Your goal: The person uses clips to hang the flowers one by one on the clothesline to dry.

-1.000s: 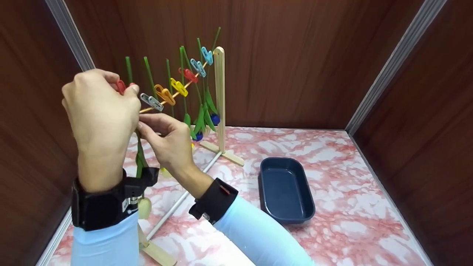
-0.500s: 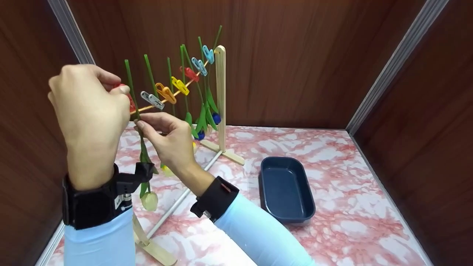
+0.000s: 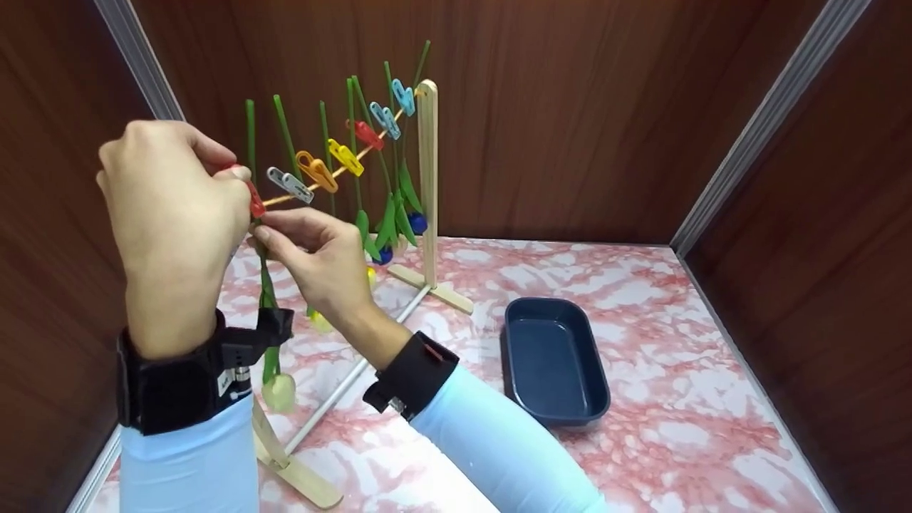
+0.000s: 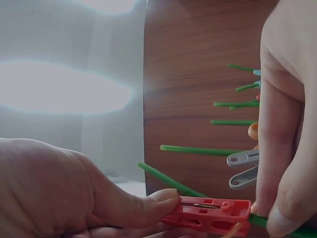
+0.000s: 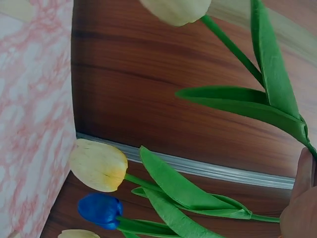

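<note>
My left hand (image 3: 174, 192) pinches a red clothespin (image 4: 210, 214) between thumb and fingers, its nose at the left part of the thin rod (image 3: 278, 200). Just below, my right hand (image 3: 324, 263) pinches the green stem of a tulip (image 3: 278, 392) with a pale cream bloom, which hangs head down. In the left wrist view the stem passes behind the clothespin and on to the right fingertips. A grey clothespin (image 3: 290, 184) clips another stem to the rod close by. The left hand's other fingers are partly hidden in the head view.
Further along the rod sit orange (image 3: 317, 172), yellow (image 3: 346, 157), red and light blue clothespins with more upside-down tulips. A wooden post (image 3: 428, 185) holds the far end. A dark blue tray (image 3: 556, 363) stands on the marbled table, right of the rack, between wood-panel walls.
The left hand has moved slightly left and brought the red clothespin down to the rod and stem. The right hand keeps its pinch on the tulip stem, nearly in place.
</note>
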A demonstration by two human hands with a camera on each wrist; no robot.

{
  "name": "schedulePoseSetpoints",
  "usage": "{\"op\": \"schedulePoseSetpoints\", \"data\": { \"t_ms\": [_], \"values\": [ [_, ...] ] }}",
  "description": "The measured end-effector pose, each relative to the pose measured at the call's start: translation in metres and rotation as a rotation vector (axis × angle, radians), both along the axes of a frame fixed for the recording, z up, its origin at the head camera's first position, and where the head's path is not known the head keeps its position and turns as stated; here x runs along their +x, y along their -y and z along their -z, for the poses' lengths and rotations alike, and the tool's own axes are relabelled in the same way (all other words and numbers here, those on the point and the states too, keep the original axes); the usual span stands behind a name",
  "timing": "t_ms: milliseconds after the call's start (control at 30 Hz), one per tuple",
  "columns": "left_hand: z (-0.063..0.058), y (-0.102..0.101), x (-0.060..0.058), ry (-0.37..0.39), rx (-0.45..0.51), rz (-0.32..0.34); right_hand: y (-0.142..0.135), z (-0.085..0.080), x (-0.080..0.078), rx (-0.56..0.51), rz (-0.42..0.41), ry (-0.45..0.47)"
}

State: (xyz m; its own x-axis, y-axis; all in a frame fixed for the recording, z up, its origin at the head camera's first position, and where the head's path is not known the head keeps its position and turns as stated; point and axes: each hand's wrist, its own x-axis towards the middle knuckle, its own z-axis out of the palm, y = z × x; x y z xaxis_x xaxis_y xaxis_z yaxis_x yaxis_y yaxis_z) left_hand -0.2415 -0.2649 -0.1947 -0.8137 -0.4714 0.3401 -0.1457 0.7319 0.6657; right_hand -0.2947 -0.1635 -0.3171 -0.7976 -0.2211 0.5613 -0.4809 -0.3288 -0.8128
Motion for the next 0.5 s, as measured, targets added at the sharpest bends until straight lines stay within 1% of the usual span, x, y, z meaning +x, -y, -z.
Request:
{"op": "schedulePoseSetpoints", "data": {
  "t_ms": [100, 267, 500],
  "values": [
    [-0.0004, 0.0002, -0.0013, 0.01, -0.01, 0.009, 0.0007, -0.003, -0.0025, -0.034, 0.004, 0.001],
    [0.001, 0.0022, -0.0023, 0.015, -0.024, 0.022, 0.0023, -0.0051, -0.0038, -0.047, 0.026, 0.009],
    [0.0031, 0.0066, -0.0036, 0.042, -0.079, 0.059, 0.0012, -0.0021, -0.005, 0.009, 0.038, -0.004]
  ]
}}
